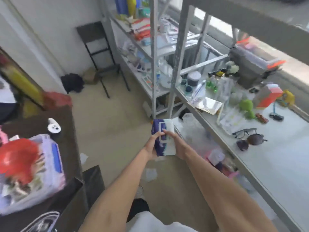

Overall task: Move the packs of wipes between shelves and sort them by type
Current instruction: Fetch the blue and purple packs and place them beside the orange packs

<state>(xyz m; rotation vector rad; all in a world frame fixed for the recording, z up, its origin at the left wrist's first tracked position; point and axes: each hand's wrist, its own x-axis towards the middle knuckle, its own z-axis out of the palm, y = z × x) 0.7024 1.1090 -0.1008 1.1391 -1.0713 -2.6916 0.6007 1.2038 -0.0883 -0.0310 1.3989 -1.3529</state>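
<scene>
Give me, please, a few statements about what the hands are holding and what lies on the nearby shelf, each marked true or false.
1. Both the left hand and the right hand hold one purple and white pack of wipes. True.
2. The pack rests on the grey shelf. False: it is held in the air over the floor.
3. Eyeglasses and sunglasses lie on that shelf. True.
4. The green toy lies on the floor. False: it stands on the shelf.
5. The folding chair holds a stack of packs. False: nothing shows on it.
</scene>
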